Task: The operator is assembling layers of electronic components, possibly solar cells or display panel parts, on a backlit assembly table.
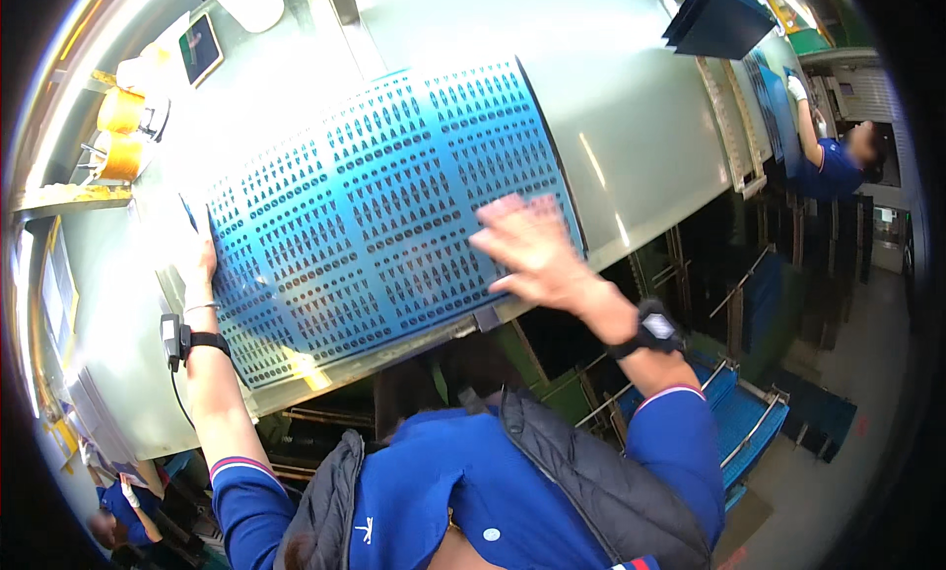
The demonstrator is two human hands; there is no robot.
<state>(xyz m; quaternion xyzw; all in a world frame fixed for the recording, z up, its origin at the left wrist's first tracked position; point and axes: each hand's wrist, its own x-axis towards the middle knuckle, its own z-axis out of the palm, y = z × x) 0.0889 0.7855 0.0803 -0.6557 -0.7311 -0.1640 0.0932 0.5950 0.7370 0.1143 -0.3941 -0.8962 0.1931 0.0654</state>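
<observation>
A large blue panel point(365, 245) with rows of small dark shapes, like a circuit board sheet, lies on the pale worktable. Along its left edge is my left hand point(204, 255), its fingers washed out by glare, so their grip is unclear. A thin dark-blue sliver point(187, 213) shows beside those fingers; what it is I cannot make out. Over the panel's right part is my right hand point(532, 250), fingers spread and slightly blurred, holding nothing. Whether its palm touches the surface cannot be told. A yellow strip point(308, 370) sits at the panel's near edge.
Orange tape rolls point(120, 134), a phone-like device point(201, 51) and a white container point(248, 2) stand at the far left. Dark panels point(721, 20) rise at the far right. Racks with blue sheets point(739, 422) stand below the table's right side. Co-workers point(838, 161) are at both sides.
</observation>
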